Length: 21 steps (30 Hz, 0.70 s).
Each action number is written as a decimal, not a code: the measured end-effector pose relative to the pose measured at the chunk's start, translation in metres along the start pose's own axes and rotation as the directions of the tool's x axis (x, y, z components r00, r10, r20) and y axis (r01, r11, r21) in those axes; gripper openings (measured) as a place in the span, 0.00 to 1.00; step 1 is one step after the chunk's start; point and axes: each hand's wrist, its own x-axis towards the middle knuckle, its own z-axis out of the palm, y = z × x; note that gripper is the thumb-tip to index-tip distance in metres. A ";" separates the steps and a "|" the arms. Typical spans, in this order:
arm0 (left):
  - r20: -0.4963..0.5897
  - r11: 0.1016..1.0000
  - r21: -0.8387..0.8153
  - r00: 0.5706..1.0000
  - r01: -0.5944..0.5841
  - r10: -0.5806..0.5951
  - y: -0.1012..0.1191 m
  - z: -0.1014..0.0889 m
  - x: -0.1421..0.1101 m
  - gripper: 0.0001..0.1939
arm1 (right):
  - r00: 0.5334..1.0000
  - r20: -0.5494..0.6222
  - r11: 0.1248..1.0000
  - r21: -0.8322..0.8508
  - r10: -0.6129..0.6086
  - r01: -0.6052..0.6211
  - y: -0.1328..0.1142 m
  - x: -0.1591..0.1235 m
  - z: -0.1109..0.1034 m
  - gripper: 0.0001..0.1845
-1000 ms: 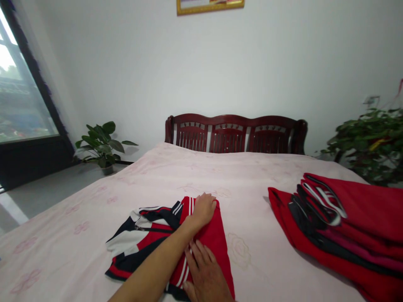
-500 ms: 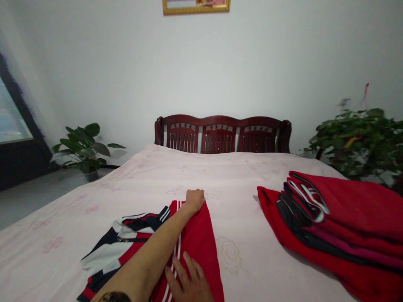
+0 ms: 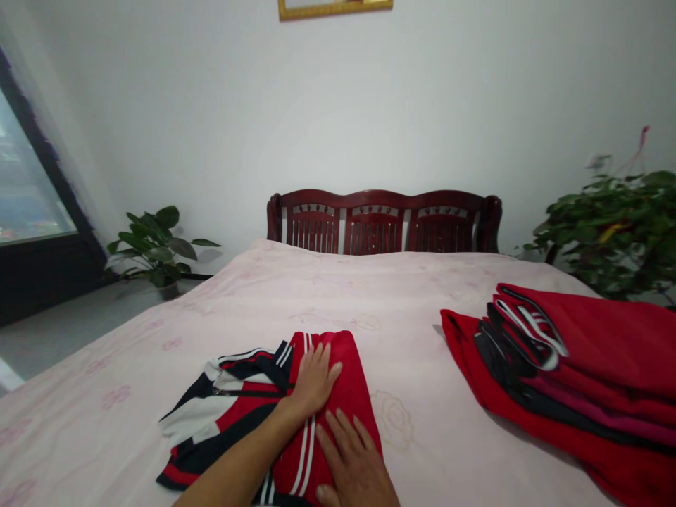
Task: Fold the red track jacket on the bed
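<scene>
A red, white and navy track jacket [image 3: 248, 407] lies on the bed, with a red sleeve with white stripes folded over its right part. My left hand [image 3: 315, 380] rests on the upper part of this red sleeve, fingers spread. Closer to me, my right hand [image 3: 356, 458] presses flat on the lower red cloth, its fingers apart. The two hands are near each other but not touching. My left forearm covers part of the jacket's lower body.
A stack of folded red and dark clothes [image 3: 591, 380] lies on the bed at right. Pink floral bedding [image 3: 422, 310] covers the bed. Beyond it stands a dark wooden bench back [image 3: 374, 222]. Potted plants stand at left [image 3: 158, 246] and right [image 3: 612, 232].
My left hand has let go of the sleeve's far edge and come back toward me, its fingers now spread flat. My right hand has moved slightly right. The view has shifted a little left.
</scene>
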 end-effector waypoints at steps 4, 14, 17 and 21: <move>-0.020 0.999 0.036 0.999 -0.035 0.036 -0.023 0.016 -0.037 0.33 | 0.985 -0.121 0.992 0.056 0.123 -0.117 0.031 -0.010 -0.030 0.25; -0.019 0.999 0.033 1.000 -0.017 0.018 -0.023 0.008 -0.048 0.32 | 0.883 -0.129 0.857 -0.214 0.451 -0.469 0.107 0.027 -0.042 0.29; 0.002 1.000 0.025 1.000 -0.014 0.013 -0.021 0.007 -0.047 0.32 | 0.958 -0.042 0.959 0.032 0.283 -0.282 0.095 0.042 -0.031 0.29; -0.012 0.999 -0.039 1.000 0.009 -0.010 -0.018 0.003 -0.048 0.30 | 0.909 -0.222 0.781 0.605 0.354 -0.156 0.064 0.059 -0.013 0.21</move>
